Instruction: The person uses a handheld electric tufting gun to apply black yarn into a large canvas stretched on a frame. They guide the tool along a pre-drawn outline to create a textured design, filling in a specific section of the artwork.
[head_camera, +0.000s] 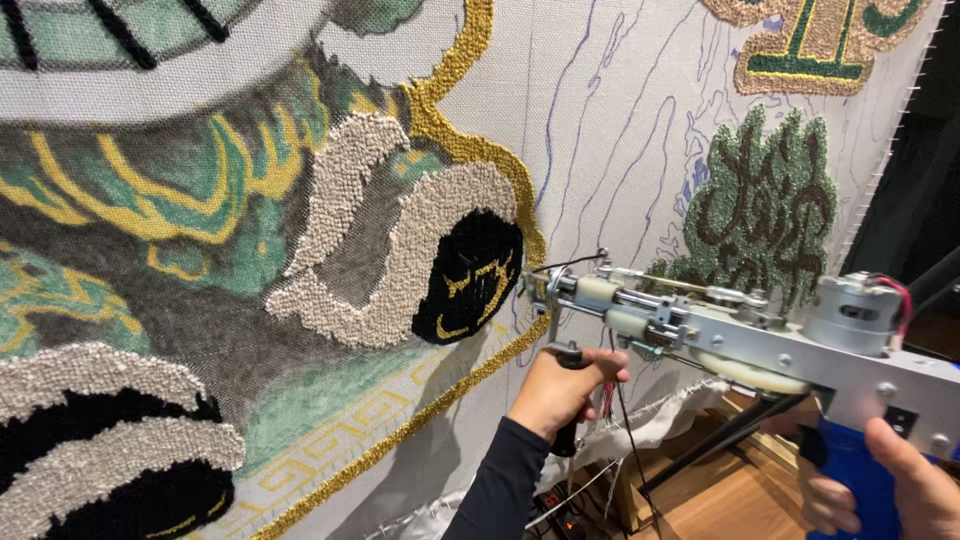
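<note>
Two hands, left hand (560, 392) and right hand (900, 485), grip one tufting gun (740, 335).

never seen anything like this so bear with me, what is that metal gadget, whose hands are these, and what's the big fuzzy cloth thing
There is one picture, taken from a camera worn on the person's head, so both hands belong to the person wearing it.

The big surface is a stretched backing cloth standing upright like a wall. Parts of it are already filled with yarn: a beige looped patch, a black patch, a gold outline and a green tufted shape. Blue drawn lines mark bare areas.

The metal gadget is a hand-held tufting gun with a small motor on top; its tip sits at the cloth near the black patch.

The left hand, in a dark sleeve, grips the black front handle. The right hand holds the blue rear grip. Below is a wooden surface.
</note>
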